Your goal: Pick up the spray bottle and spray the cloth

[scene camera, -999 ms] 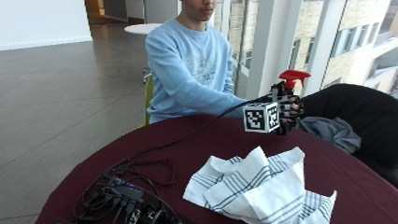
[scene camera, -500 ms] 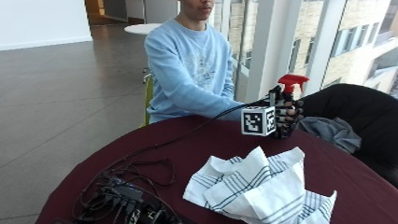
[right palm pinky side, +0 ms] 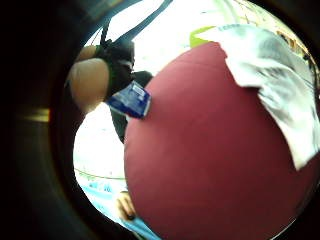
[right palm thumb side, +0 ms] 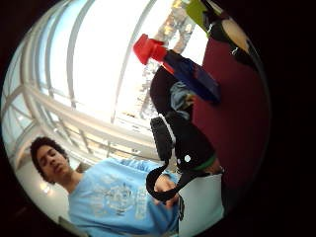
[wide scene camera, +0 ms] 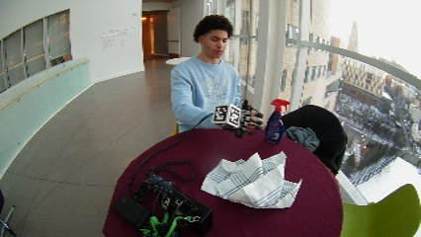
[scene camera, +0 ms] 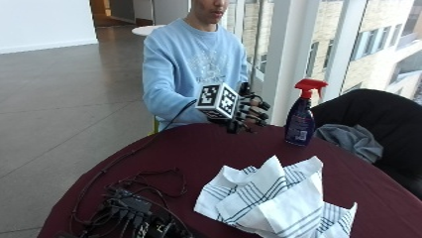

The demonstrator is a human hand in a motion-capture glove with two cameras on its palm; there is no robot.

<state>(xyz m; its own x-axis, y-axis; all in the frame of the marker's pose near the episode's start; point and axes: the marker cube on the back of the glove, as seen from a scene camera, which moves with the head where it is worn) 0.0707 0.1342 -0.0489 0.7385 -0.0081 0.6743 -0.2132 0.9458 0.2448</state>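
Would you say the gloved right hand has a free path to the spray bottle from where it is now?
Probably yes. The right hand hovers above the table edge, apart from the spray bottle, which stands upright beside it. Only bare tablecloth lies between them, and the striped cloth lies nearer the camera.

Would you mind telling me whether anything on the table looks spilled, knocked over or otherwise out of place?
Nothing stands out. The spray bottle stands upright near the table's far edge, apart from the gloved right hand. The striped cloth lies crumpled rather than flat, with no spill visible around it.
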